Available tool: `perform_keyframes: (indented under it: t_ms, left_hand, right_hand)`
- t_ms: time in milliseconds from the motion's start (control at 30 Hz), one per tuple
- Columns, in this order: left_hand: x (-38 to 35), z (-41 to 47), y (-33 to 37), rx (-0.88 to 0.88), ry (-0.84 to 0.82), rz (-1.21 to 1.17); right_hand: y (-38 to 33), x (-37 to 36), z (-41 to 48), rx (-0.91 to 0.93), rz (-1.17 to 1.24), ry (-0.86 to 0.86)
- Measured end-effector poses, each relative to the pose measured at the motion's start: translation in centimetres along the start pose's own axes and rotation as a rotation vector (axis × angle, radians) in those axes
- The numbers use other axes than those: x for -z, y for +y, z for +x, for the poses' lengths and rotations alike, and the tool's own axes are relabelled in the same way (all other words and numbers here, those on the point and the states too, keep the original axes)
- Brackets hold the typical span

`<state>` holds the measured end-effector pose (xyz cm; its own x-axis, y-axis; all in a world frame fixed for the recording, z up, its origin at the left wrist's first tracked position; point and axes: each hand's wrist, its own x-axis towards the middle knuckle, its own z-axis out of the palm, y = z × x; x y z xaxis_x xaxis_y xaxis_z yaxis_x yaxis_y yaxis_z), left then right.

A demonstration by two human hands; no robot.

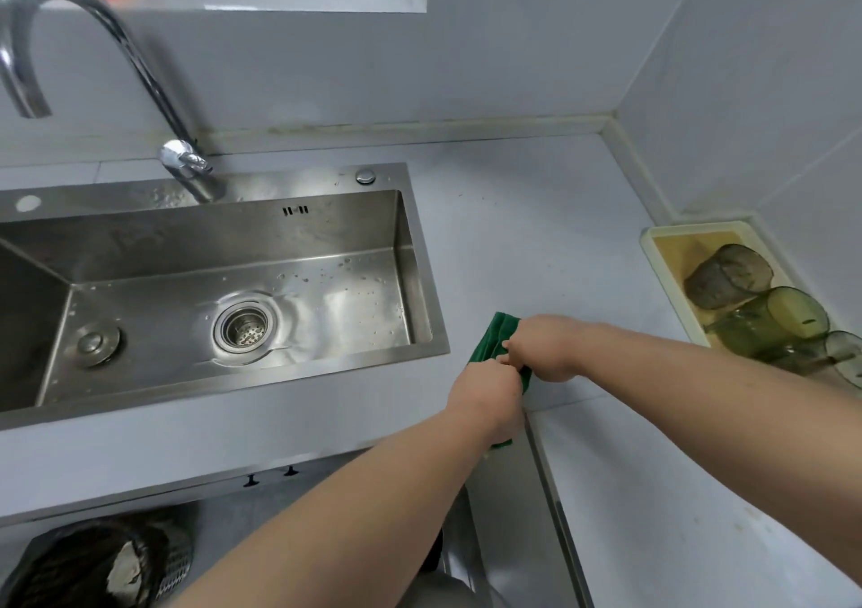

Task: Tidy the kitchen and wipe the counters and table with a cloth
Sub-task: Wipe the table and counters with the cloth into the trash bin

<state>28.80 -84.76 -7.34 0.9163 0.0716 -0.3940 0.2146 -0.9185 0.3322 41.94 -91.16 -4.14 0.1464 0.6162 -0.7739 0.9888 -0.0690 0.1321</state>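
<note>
Slightly below centre, at 5 o'clock, both hands grip the bunched green cloth (pixel 495 338) over the grey surface (pixel 536 234). The left hand (pixel 490 397) has its fingers curled round the near end, and the right hand (pixel 545 351) is closed on the far end; the two hands touch. The steel sink (pixel 233 388) lies at 9 o'clock with its tap (pixel 116 47) at 11. A tray (pixel 653 234) of tinted glasses (pixel 769 323) sits at 3 o'clock, and a black-lined bin (pixel 93 561) at 7.

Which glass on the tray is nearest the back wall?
The smoky grey glass at the far end of the tray. The green glass next to it sits nearer the camera.
</note>
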Motion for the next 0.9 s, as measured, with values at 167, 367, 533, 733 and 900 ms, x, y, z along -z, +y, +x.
perform_keyframes:
  t_ms: [167, 367, 533, 733, 900]
  left_hand:
    - [1.4, -0.1, -1.1, 0.058, -0.101, -0.140]
    - [9.2, 0.3, -5.2, -0.052, -0.179, -0.219]
    - [17.7, 2.9, -9.2, -0.139, -0.081, -0.149]
    - [23.8, 8.8, -13.4, -0.180, 0.121, 0.107]
    - [26.9, 15.4, -16.2, -0.070, 0.323, 0.212]
  right_hand:
    - [-0.8, 1.5, -0.3, -0.049, 0.003, -0.044]
    - [0.7, 6.0, -1.4, -0.165, 0.247, 0.082]
    - [4.2, 10.5, -1.8, -0.335, 0.499, 0.288]
    - [9.5, 16.6, 1.2, -0.419, 0.510, 0.413]
    - [16.3, 20.3, 6.2, -0.427, 0.526, 0.584]
